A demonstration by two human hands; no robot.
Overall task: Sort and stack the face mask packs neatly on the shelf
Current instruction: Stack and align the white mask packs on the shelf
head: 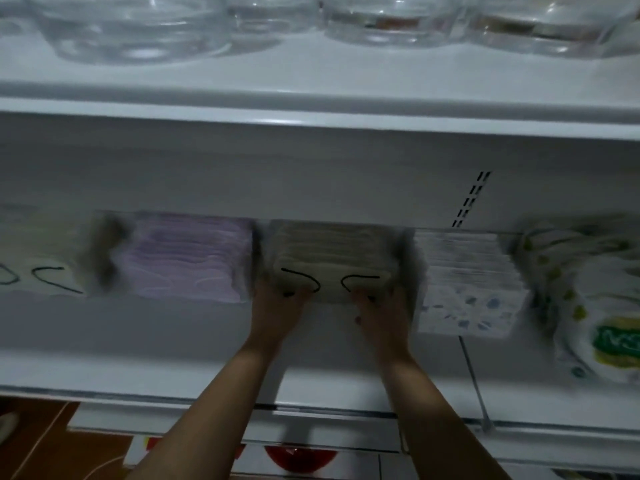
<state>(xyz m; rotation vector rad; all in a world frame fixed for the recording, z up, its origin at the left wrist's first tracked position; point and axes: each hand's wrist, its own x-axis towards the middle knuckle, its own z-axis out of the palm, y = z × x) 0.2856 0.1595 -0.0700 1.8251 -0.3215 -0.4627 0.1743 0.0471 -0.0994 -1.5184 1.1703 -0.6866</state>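
A stack of beige face mask packs (329, 251) with black ear loops stands in the middle of the white shelf (173, 327). My left hand (277, 310) grips its front left corner and my right hand (381, 313) grips its front right corner. A purple mask stack (187, 254) stands just to its left. Further left lies a pale mask stack (45, 258) with black loops. A white, blue-speckled mask stack (471, 282) sits to the right. The whole frame is motion-blurred.
A white bag with green and yellow print (595, 299) lies at the far right. A thin wire divider (472, 372) runs forward beside the speckled stack. Glass bowls (138, 26) line the upper shelf. Below the shelf edge are red-and-white boxes (298, 459) and brown floor.
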